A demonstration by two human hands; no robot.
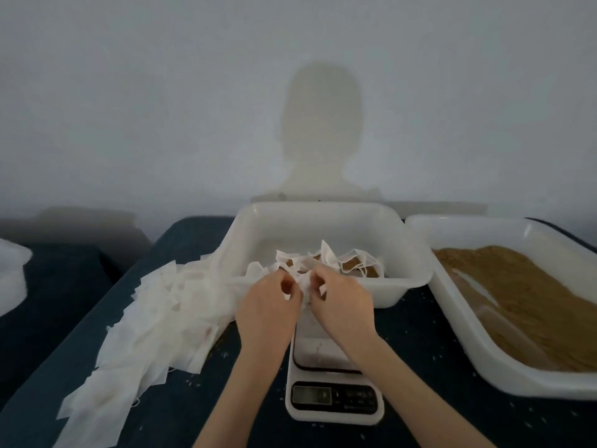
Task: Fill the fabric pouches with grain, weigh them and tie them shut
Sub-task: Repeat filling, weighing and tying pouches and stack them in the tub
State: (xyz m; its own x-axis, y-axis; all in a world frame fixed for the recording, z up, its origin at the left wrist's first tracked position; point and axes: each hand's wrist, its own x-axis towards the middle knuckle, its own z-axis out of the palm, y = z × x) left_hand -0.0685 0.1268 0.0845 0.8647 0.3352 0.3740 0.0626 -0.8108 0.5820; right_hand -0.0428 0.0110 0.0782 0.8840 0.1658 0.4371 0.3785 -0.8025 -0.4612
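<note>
Pouch [302, 281] fabric is thin, limp and light; you pinch it with your left hand [268, 305] and right hand [339, 302] above the scale [334, 376]. Take hold by the neck, since grain could likely spill if it sags.

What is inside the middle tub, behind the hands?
The middle tub holds a few filled pouches with brown grain showing through the fabric. The left hand and right hand, gripping a pouch, cover its near edge.
</note>
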